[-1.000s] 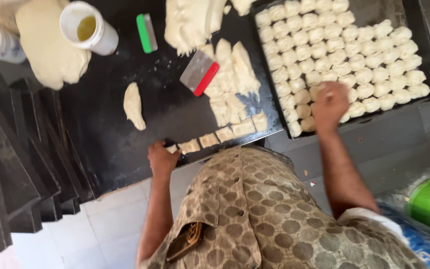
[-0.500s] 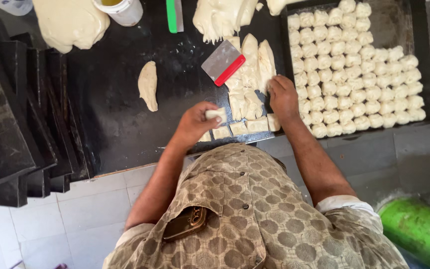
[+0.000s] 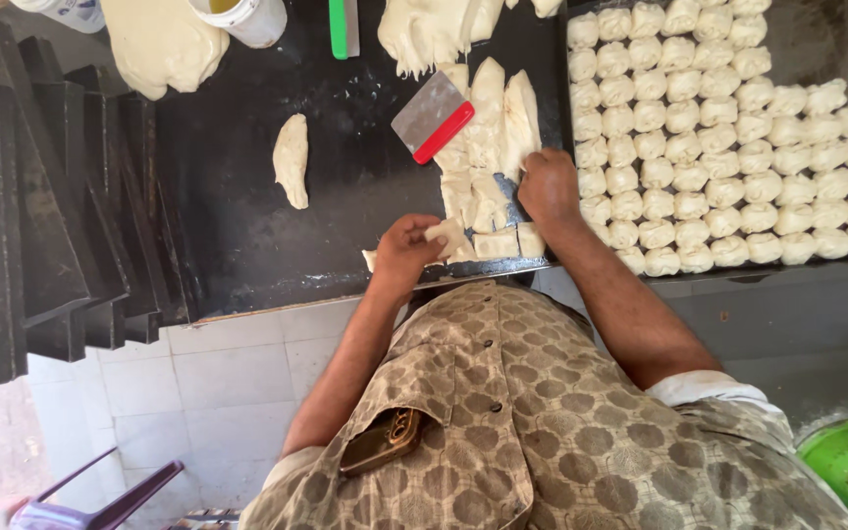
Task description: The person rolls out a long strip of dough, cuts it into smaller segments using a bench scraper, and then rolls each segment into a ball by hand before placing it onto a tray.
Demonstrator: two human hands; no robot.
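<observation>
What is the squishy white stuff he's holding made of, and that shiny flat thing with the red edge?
The pale square piece in the left hand looks like soft raw dough: matte, creamy, with rounded cut edges. The flat scraper with the red edge seems to be brushed metal, grey and slightly reflective, with a glossy red handle, probably plastic.

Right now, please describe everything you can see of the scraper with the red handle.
The scraper has a flat, roughly square blade, grey and dull like metal, dusted pale, and a red grip along one edge that looks like plastic. It lies flat and tilted on the dark work surface, with the red edge toward the person. Its lower right side rests against or over the cut strips of pale dough. Neither hand touches it: the right hand is lower, at the dough strips, and the left hand holds a small dough piece.
</observation>
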